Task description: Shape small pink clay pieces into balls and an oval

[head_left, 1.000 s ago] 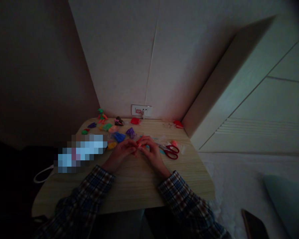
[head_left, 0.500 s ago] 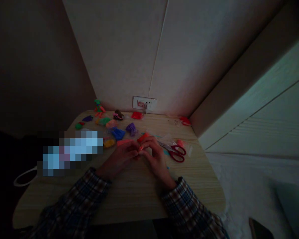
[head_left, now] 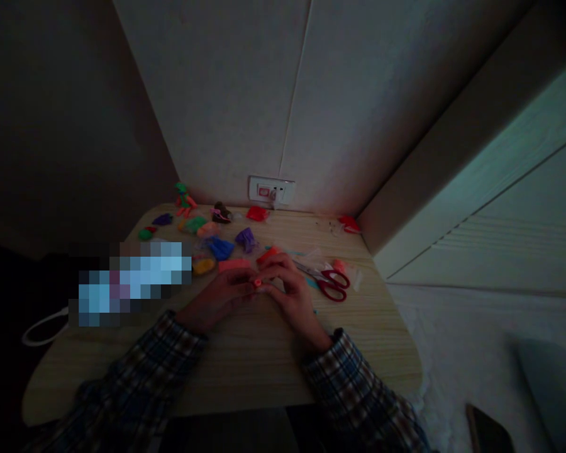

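Note:
Between the fingertips of both hands is a small orange-red piece of modelling clay point(head_left: 258, 283). My left hand point(head_left: 221, 296) grips it from the left with fingers curled. From the other side, the thumb and fingers of my right hand point(head_left: 290, 290) close on the same piece. Just beyond the hands lie a flat salmon-pink block point(head_left: 234, 265) and a brighter orange-red packet point(head_left: 268, 255), partly covered by my right hand. Red-handled scissors point(head_left: 332, 283) rest to the right of my right hand, blades pointing toward it.
Across the wooden table point(head_left: 245, 371) lie a blue packet point(head_left: 221, 248), a purple one point(head_left: 246, 240), a yellow lump point(head_left: 204, 267) and red packets point(head_left: 257, 214). A green-and-orange figure point(head_left: 183, 199) stands at the back left. A blurred-out bright object point(head_left: 136, 277) lies left. A wall socket point(head_left: 271, 190) is behind.
The clay piece between my fingers has turned and shows more toward me, with the fingertips shifted slightly. The whole view has moved a little; the things on the table stay put.

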The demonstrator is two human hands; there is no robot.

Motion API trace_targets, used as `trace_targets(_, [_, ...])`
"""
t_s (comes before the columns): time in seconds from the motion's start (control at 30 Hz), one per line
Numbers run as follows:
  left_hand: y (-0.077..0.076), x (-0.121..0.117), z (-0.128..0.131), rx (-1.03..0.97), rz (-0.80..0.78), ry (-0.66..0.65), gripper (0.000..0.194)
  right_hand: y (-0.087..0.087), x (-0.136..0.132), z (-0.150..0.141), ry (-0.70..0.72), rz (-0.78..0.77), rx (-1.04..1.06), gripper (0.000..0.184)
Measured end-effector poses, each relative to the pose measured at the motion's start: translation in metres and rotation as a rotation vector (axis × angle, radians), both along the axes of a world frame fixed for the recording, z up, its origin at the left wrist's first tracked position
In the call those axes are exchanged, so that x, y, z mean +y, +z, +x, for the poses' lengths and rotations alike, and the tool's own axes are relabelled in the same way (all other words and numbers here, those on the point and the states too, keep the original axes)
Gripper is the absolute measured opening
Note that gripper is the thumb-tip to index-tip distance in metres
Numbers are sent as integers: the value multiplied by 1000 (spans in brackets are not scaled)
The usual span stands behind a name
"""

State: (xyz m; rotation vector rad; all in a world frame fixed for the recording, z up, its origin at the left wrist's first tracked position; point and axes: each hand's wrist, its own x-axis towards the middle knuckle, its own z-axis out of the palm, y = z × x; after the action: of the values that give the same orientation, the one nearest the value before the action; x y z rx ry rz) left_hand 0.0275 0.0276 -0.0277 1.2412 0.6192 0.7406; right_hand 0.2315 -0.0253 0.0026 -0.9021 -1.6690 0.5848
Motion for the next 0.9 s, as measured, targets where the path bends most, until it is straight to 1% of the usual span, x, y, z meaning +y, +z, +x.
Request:
trace_targets(0.13, [4, 2, 2, -8, -16, -54, 30, 0, 0, 1, 13, -2, 10, 27])
trace_targets(0.27, [7, 3, 0, -28, -7, -20, 32, -2, 0, -2, 12, -28, 33, 27])
trace_targets(0.4, [8, 3, -6, -28, -4, 15, 32, -6, -1, -6, 41, -56, 50, 27])
trace_targets(0.53, [10, 0, -7, -30, -6, 15, 31, -12, -1, -9, 54, -78, 45, 28])
trace_targets(0.67, [11, 1, -1, -28, 15, -10, 29, -15, -3, -8, 23, -94, 28, 28])
trace_targets(0.8, [13, 3, 5, -21, 56, -12, 29, -12, -4, -7, -22, -81, 48, 29])
trace_targets(0.9, [14, 3, 6, -22, 53, -18, 31, -9, -3, -9, -48, -62, 72, 29])
